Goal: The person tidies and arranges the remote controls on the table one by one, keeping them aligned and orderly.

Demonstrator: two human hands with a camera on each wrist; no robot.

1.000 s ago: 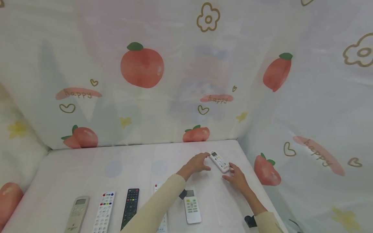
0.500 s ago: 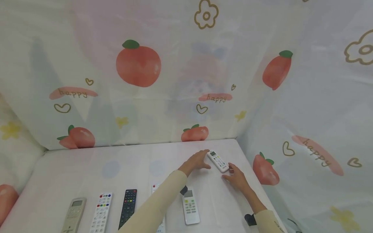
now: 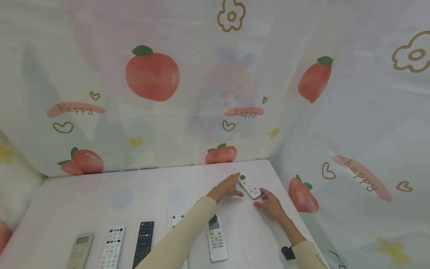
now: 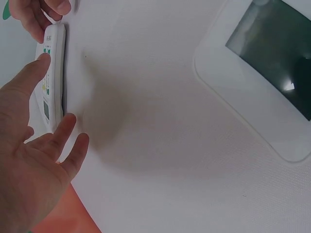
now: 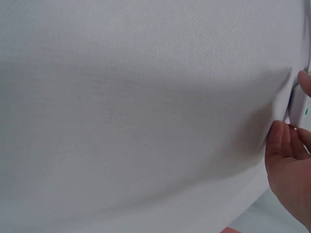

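A small white remote control [image 3: 249,186] with a dark screen lies slantwise near the table's far right corner. My left hand [image 3: 226,186] is beside its screen end, fingers extended and spread. In the left wrist view, the thumb of that left hand [image 4: 29,145] overlaps the remote's button face. At the opposite end of the remote is my right hand [image 3: 271,204], its fingers lightly bent. The right wrist view shows the right hand's [image 5: 291,165] fingertips right at the white end of the remote [image 5: 299,107], most of which lies outside that view.
Closer on the table [image 3: 141,198] lie a white remote with a screen [image 3: 217,244], a black remote [image 3: 143,241], a white remote with coloured buttons [image 3: 112,246] and a beige remote [image 3: 80,251]. My left sleeve partly covers another white remote [image 3: 177,218]. Printed cloth walls [image 3: 188,93] enclose the table.
The head view has turned slightly to the right, so everything sits further left in it. Both hands and the remote between them nearly keep their places.
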